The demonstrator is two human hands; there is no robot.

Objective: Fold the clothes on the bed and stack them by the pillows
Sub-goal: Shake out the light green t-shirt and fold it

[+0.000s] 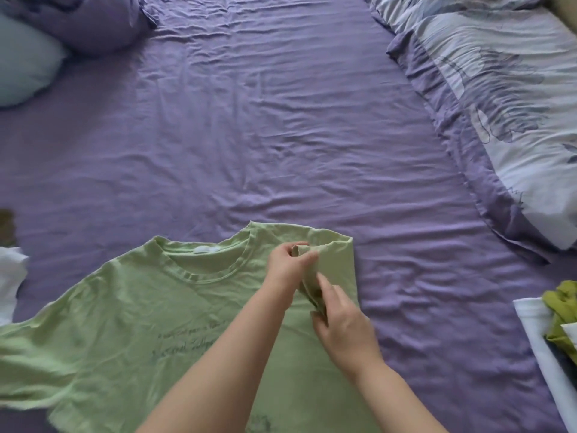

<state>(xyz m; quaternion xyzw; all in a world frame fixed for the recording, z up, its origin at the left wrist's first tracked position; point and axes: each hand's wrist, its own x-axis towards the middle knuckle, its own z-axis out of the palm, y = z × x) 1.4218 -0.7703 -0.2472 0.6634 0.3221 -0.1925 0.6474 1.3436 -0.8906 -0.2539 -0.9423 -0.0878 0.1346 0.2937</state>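
A light green t-shirt lies front up on the purple bed sheet, collar pointing away from me, with dark script across the chest. Its right sleeve is turned in over the body. My left hand pinches the sleeve fold near the shoulder. My right hand grips the same fold lower down. The left sleeve lies spread out flat. Two pillows, a purple one and a pale blue one, sit at the far left corner.
A rumpled floral duvet covers the right side of the bed. White cloth with an olive-green garment on it lies at the right edge. Another white garment pokes in at the left edge.
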